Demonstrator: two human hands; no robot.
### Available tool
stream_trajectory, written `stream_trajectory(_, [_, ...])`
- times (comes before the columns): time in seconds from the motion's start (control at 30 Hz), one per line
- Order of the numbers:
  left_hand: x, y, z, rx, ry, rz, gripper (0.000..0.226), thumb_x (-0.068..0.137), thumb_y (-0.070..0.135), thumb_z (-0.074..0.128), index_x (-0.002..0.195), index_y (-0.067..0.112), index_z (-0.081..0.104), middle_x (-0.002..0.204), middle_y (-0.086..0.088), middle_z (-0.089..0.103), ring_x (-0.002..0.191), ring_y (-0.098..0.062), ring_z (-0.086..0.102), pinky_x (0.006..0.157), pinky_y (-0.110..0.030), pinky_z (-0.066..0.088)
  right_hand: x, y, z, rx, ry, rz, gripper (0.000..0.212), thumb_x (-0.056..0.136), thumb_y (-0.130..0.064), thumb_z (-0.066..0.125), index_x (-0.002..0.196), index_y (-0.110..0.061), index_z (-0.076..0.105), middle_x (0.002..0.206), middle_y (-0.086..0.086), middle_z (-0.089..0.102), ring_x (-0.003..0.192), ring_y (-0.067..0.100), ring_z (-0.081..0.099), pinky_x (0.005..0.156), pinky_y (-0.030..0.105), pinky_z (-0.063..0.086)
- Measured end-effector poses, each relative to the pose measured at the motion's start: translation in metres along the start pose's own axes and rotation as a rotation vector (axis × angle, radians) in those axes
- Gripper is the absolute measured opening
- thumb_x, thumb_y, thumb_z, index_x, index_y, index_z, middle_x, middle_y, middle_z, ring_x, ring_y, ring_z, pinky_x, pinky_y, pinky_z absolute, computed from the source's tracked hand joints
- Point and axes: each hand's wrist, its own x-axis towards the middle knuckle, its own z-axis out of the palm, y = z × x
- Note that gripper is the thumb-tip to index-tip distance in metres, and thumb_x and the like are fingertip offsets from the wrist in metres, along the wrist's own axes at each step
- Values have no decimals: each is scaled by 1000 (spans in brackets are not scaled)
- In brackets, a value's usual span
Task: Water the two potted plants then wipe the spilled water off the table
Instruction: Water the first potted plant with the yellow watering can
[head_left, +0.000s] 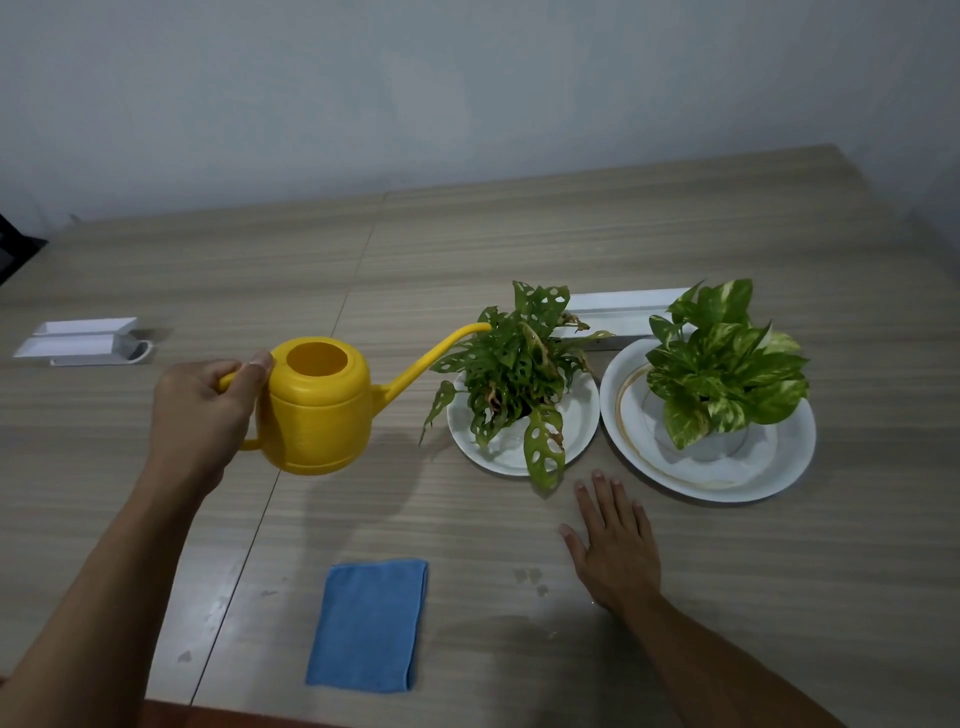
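Observation:
My left hand (205, 410) grips the handle of a yellow watering can (317, 410), held above the table with its long spout tip at the leaves of the left plant (514, 379). That holed-leaf plant stands in a white pot on a white plate (576, 436). To its right a variegated plant (722, 369) stands in a white pot on a larger white plate (779, 467). My right hand (615, 545) lies flat and open on the table in front of the plates. A folded blue cloth (371, 623) lies near the front edge. Small water drops (530, 579) sit left of my right hand.
A long white tray (618, 312) lies behind the plants. Another white tray-like object (78, 340) sits at the far left of the wooden table (519, 234). A wall stands behind the table. A dark object shows at the left edge.

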Motion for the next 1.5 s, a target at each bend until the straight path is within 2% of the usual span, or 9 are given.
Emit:
stream_trajectory(0.1, [2,3,5,-35,-4,-17,47,101,19,58,60,-4,54,51,-21,49,49,-38,43,50,-41,40,1,-1,-1,-2,-4,2,68,99,-62,17,153,-24,30,162,5,25,149,22,15,119,37,-4])
stream_trajectory(0.17, [4,5,7,-52,-4,-27,50,99,25,59,59,-4,53,50,-22,48,48,-33,41,54,-45,45,1,0,1,3,-3,7,68,98,-62,18,154,-25,29,163,4,23,150,21,14,119,38,-3])
stream_trajectory(0.33, [10,6,7,-67,-2,-21,66,88,46,57,65,-15,50,57,-33,48,55,-55,46,55,-60,47,1,0,4,4,-2,16,68,98,-63,15,155,-27,26,164,2,18,150,21,13,119,38,-3])
stream_trajectory(0.6, [9,1,0,-37,25,-27,53,100,24,58,65,-15,51,58,-32,49,52,-47,44,56,-58,47,1,-1,2,-2,-2,36,67,98,-62,17,155,-27,27,164,2,20,150,19,10,119,36,-5])
stream_trajectory(0.77, [3,-6,-3,-3,23,-31,50,101,20,58,66,-16,54,59,-34,51,55,-54,48,50,-51,43,0,-1,4,-12,3,37,67,99,-62,17,155,-27,24,165,1,17,151,18,7,120,36,-7])
stream_trajectory(0.93, [0,-8,-4,0,4,-38,52,99,23,59,64,-16,54,56,-34,49,51,-37,43,45,-50,31,0,-2,2,-20,0,39,68,99,-64,12,156,-27,24,165,0,16,151,19,12,119,36,-8])
stream_trajectory(1.07, [0,-3,0,-38,-6,-50,48,100,19,59,68,-17,57,58,-34,49,53,-33,43,50,-50,43,0,-2,3,-18,-1,38,69,99,-63,11,155,-26,25,164,1,16,151,19,12,119,36,-8])
stream_trajectory(1.2, [3,2,5,-40,-14,-43,50,100,20,58,66,-16,55,58,-34,50,53,-34,44,46,-46,34,1,-2,2,-20,-7,38,68,99,-63,13,155,-26,25,164,1,17,151,19,9,119,37,-7])
stream_trajectory(1.5, [14,8,11,-63,20,-45,53,100,24,58,65,-15,50,59,-34,50,54,-33,44,56,-51,45,1,-3,1,-10,-13,31,68,98,-62,19,155,-25,27,163,3,21,150,21,15,120,37,-7])
